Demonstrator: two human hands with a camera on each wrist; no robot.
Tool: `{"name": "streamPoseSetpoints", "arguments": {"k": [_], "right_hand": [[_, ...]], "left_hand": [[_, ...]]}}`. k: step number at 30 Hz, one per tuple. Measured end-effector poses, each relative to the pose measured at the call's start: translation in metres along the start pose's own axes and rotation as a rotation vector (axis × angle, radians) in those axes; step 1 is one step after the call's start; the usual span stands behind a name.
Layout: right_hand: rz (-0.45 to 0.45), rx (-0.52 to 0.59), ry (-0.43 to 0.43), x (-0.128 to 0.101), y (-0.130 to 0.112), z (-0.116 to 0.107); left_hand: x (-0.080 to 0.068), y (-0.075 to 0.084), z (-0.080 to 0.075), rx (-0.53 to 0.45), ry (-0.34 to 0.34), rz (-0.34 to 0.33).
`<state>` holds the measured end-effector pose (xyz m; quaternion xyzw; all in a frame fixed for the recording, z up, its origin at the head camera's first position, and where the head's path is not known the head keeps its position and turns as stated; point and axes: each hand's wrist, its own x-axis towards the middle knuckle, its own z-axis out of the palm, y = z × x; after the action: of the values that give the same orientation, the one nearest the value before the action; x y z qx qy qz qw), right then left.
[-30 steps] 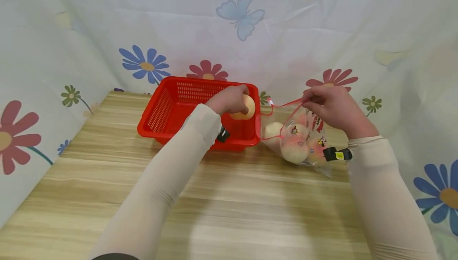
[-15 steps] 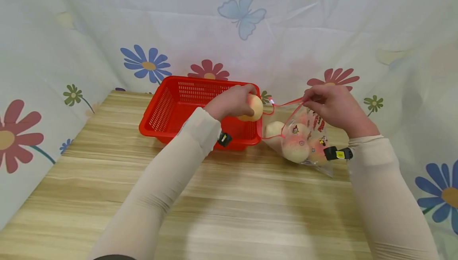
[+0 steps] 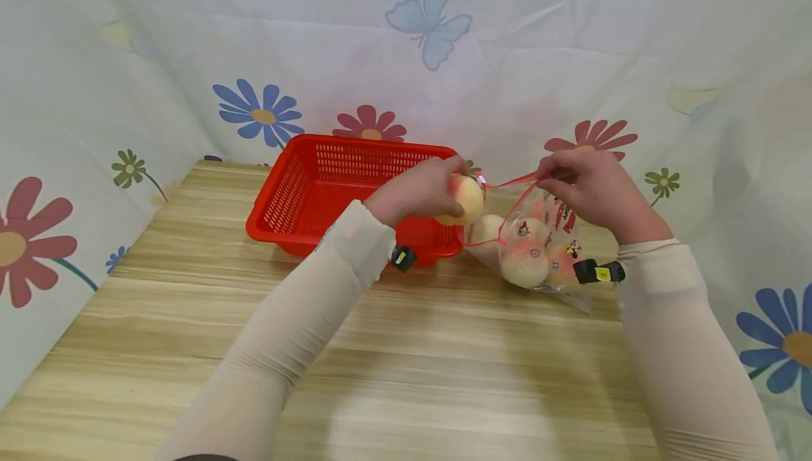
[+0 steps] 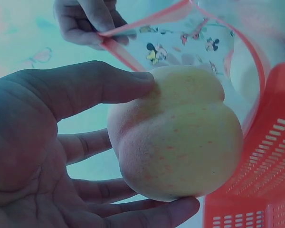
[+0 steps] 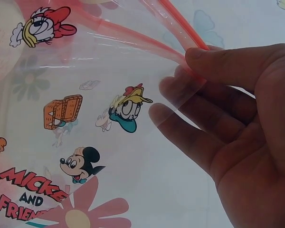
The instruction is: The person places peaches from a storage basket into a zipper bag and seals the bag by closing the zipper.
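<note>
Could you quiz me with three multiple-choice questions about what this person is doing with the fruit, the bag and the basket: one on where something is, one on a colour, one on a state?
1. Where is the peach that the left hand holds?
A. Deep in the basket
B. At the mouth of the bag, by the basket's right end
C. On the table

2. What colour is the basket?
A. Blue
B. Red
C. White

3. How is the bag?
A. Zipped shut
B. Lying flat, untouched
C. Held open by the right hand

Answers:
1. B: the peach sits between the basket's rim and the bag's red edge.
2. B: its plastic mesh walls are plainly red.
3. C: the fingers pinch the bag's red strip, and the mouth gapes.
</note>
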<state>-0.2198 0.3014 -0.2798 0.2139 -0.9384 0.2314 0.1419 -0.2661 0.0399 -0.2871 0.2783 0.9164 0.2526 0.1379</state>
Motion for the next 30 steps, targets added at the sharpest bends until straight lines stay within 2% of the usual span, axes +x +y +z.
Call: {"name": "streamPoseSetpoints", "arguments": {"k": [7, 15, 30], "right_hand": [[0.006, 0.000, -0.005, -0.001, 0.000, -0.001], [-0.011, 0.008, -0.007, 0.000, 0.000, 0.001], [-0.030, -0.011, -0.015, 0.001, -0.001, 0.000]], "left_hand": [[-0.002, 0.009, 0.007, -0.030, -0.018, 0.044], [0.002, 0.013, 0.016, -0.025, -0.073, 0.046], [0.007, 0.020, 0.028, 0.043, -0.060, 0.070]]}}
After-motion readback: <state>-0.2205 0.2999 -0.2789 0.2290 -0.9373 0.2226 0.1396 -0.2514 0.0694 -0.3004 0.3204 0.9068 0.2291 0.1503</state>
